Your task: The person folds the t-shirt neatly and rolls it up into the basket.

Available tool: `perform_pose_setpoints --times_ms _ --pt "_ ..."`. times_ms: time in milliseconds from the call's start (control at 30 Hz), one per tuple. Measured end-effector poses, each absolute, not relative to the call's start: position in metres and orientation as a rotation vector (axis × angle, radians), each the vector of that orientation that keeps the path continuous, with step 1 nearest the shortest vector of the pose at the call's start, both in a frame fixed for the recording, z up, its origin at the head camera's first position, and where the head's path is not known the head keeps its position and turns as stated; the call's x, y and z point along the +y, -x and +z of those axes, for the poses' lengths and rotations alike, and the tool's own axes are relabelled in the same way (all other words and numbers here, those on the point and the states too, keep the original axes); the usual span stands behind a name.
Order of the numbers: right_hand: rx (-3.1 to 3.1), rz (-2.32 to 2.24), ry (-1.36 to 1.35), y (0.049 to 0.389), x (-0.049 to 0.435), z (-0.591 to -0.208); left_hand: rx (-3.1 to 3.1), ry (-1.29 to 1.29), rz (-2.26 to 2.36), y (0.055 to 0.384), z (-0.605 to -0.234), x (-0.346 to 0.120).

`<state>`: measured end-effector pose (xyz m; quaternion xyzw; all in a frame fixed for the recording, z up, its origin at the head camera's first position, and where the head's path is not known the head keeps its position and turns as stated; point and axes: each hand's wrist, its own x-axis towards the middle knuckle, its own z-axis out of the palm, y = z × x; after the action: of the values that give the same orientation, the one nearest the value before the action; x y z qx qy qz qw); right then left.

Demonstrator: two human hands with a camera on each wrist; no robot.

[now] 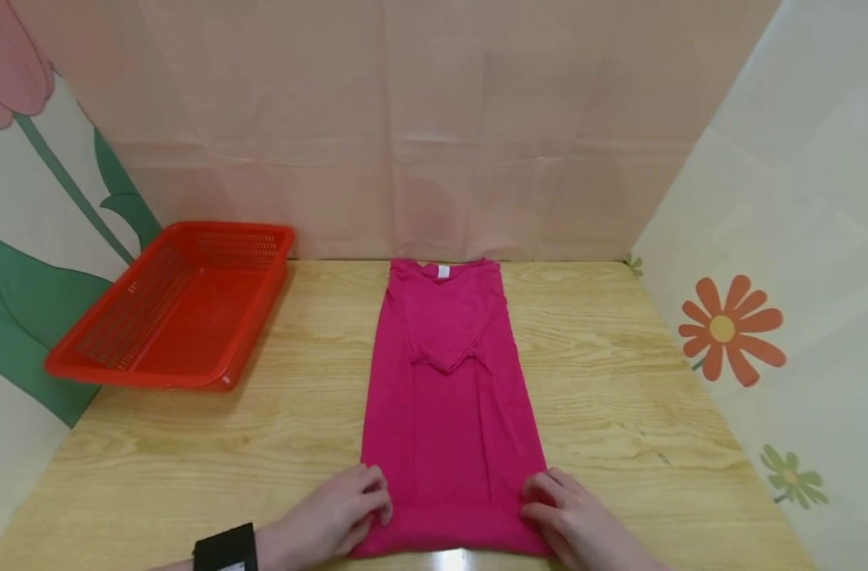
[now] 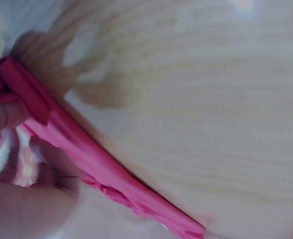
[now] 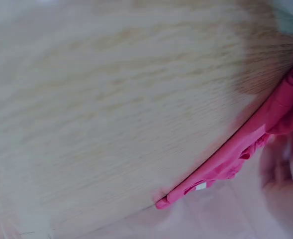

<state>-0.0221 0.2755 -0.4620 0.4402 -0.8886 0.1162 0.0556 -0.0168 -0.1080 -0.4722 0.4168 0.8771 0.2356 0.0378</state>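
A bright pink shirt (image 1: pixel 448 428) lies lengthwise on the wooden table, its sides and sleeves folded inward and its collar with a white label at the far end. Its near end is turned up into a thick fold. At the left end of that fold, my left hand (image 1: pixel 348 507) grips the cloth with bent fingers. The right hand (image 1: pixel 579 519) grips the opposite end. In the left wrist view, fingers (image 2: pixel 7 117) meet the rolled edge of the shirt (image 2: pixel 101 162). The right wrist view shows the right hand (image 3: pixel 285 174) beside the shirt, its fingertips partly hidden.
A red plastic basket (image 1: pixel 244 349) with slotted walls stands at the back left of the table (image 1: pixel 619 412). Pinkish sheeting (image 1: pixel 434 127) hangs behind the table. Flower-printed sheets (image 1: pixel 819 262) flank it, and a black band (image 1: pixel 227 547) circles the left wrist.
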Motion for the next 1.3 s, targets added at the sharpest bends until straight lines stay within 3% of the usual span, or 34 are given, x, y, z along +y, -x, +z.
perform_pose_setpoints --times_ms 133,633,900,1300 --pt "-2.747 0.407 -1.428 0.020 0.273 -0.461 2.531 -1.491 0.731 0.019 -0.479 -0.109" --pt "-2.770 0.432 -1.535 0.023 0.270 -0.458 2.852 -1.752 0.212 0.009 -0.481 -0.099" --pt "-2.688 0.344 -1.447 0.020 0.264 -0.466 2.998 -1.676 0.006 0.005 -0.492 -0.089" --pt "-3.117 0.219 -1.281 0.019 0.254 -0.460 3.159 -1.663 -0.107 0.004 -0.501 -0.080"
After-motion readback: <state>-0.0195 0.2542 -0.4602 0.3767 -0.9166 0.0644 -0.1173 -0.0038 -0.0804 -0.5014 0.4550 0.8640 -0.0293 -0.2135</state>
